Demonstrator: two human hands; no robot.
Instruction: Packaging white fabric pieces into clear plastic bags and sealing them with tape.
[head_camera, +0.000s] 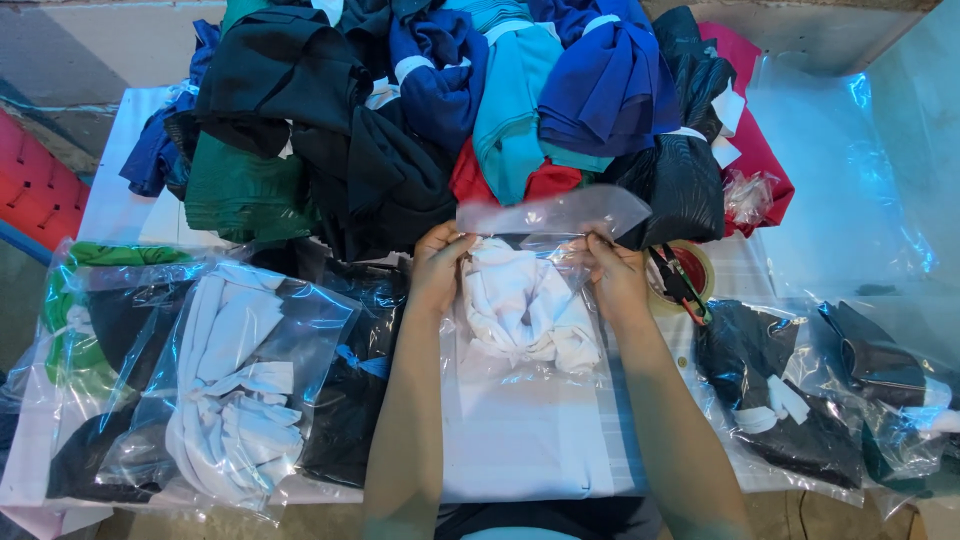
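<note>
A white folded garment (520, 310) lies inside a clear plastic bag (555, 215) in the middle of the table. My left hand (438, 265) pinches the bag's open mouth on the left side. My right hand (615, 275) grips the mouth on the right side. The bag's flap stands up between the two hands, in front of a heap of clothes. The lower part of the bag lies flat on the white table (520, 440) between my forearms.
A big heap of dark, blue, teal, green and red garments (450, 110) fills the back. Bagged white and dark garments (240, 380) lie left, bagged dark ones (780, 400) right. A tape roll (690, 275) sits by my right hand. A red crate (35, 190) is far left.
</note>
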